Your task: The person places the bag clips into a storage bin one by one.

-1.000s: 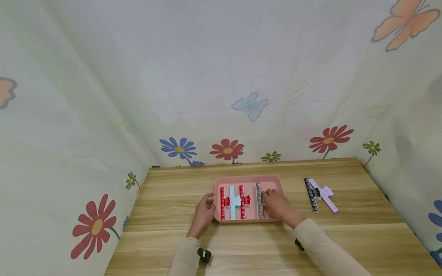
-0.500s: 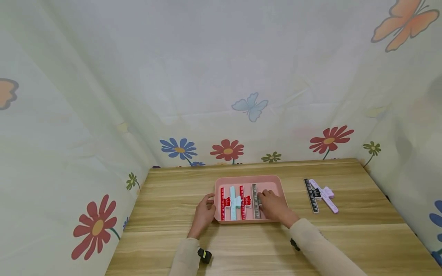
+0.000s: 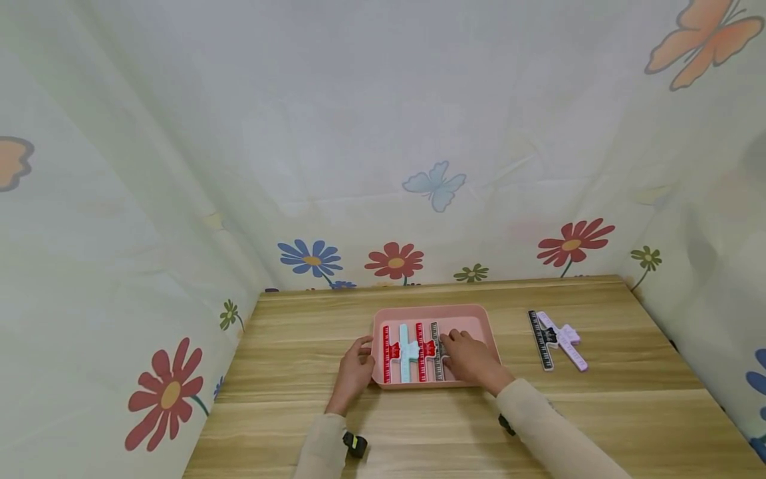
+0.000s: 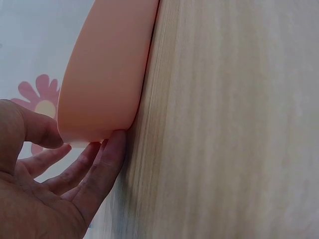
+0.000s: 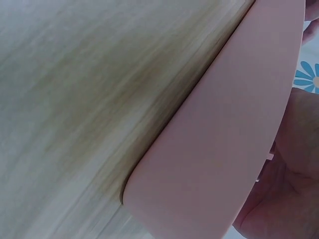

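No legible text: only tiny, unreadable markings (image 3: 540, 339) on the clips (image 3: 386, 354).

Soft, fairly even light fills the head view, with a pale sheen toward the near edge of the surface (image 3: 311, 326) and faint shadows just below the tray (image 3: 431, 311). The wide lens stretches the wall cloth (image 3: 335, 133) toward the outer corners. The left wrist view is softer, its flower (image 4: 45, 107) hazy. The right wrist view is duller and greyish, the grain smeared, a dark shadow tracing the tray's base.
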A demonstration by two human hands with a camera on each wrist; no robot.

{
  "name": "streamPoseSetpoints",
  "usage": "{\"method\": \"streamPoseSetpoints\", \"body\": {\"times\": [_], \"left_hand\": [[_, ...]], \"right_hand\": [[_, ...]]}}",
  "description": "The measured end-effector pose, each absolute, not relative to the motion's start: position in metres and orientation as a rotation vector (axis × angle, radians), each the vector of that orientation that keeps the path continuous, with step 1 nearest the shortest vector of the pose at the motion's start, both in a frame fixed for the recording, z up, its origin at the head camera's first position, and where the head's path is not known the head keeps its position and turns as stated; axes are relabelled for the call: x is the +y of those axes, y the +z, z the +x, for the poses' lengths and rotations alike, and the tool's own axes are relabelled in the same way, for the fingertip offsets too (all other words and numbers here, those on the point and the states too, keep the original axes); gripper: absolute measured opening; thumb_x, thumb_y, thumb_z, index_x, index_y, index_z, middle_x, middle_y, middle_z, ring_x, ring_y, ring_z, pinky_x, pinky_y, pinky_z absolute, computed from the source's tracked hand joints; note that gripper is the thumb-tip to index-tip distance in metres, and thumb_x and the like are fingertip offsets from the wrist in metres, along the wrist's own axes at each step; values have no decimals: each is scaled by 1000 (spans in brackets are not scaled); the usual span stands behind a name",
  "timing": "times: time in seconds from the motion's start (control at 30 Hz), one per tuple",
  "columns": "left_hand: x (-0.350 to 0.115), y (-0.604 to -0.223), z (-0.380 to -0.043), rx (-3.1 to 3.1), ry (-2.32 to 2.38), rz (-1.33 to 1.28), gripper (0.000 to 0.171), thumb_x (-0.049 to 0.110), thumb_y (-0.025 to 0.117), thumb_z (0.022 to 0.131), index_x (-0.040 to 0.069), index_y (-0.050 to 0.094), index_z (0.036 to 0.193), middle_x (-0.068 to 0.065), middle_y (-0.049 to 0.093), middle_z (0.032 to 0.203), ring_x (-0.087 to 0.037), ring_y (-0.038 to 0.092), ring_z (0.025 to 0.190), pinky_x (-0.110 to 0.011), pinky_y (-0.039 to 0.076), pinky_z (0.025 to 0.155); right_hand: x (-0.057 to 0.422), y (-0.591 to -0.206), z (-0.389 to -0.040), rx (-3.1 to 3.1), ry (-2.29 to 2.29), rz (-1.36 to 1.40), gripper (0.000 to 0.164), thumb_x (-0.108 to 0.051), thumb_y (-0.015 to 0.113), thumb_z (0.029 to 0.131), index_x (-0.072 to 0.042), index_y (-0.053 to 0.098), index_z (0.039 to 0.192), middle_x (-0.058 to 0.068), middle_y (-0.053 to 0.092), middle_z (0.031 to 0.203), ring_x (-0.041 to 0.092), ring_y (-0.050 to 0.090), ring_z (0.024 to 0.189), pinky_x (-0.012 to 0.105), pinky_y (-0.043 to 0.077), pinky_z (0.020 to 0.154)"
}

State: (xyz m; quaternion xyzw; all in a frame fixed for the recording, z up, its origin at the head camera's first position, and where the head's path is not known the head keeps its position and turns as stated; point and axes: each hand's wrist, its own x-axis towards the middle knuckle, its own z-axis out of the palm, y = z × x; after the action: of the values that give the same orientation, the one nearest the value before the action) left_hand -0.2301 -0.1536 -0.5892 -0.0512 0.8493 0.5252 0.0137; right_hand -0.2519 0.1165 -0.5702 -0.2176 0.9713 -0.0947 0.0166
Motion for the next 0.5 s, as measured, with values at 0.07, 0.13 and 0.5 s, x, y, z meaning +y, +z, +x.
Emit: {"method": "streamPoseSetpoints", "body": {"times": [0.07, 0.13, 0.5], "left_hand": [[-153, -589, -231, 2648, 1634, -163, 43, 8, 51, 95, 12, 51, 138, -21, 61, 122, -31, 66, 104, -34, 58, 69], [-153, -590, -231, 2650, 1634, -165, 43, 8, 51, 95, 12, 52, 138, -21, 61, 122, -30, 66, 104, -33, 57, 69], [-153, -590, -229, 2656, 1629, -152, 43, 6, 51, 95, 11, 52, 138, -22, 61, 121, -30, 66, 101, -33, 57, 67]], "right_hand": [[116, -572, -252, 3024, -312, -676, 52, -30, 67, 92, -4, 54, 135, 14, 59, 124, 29, 57, 110, 45, 52, 89], [116, -572, -253, 3022, -322, -670, 53, -30, 67, 91, -4, 54, 136, 13, 59, 126, 29, 57, 112, 45, 52, 91], [118, -567, -252, 3025, -303, -602, 59, -35, 70, 89, -9, 53, 139, 11, 58, 133, 30, 56, 120, 50, 49, 95]]}}
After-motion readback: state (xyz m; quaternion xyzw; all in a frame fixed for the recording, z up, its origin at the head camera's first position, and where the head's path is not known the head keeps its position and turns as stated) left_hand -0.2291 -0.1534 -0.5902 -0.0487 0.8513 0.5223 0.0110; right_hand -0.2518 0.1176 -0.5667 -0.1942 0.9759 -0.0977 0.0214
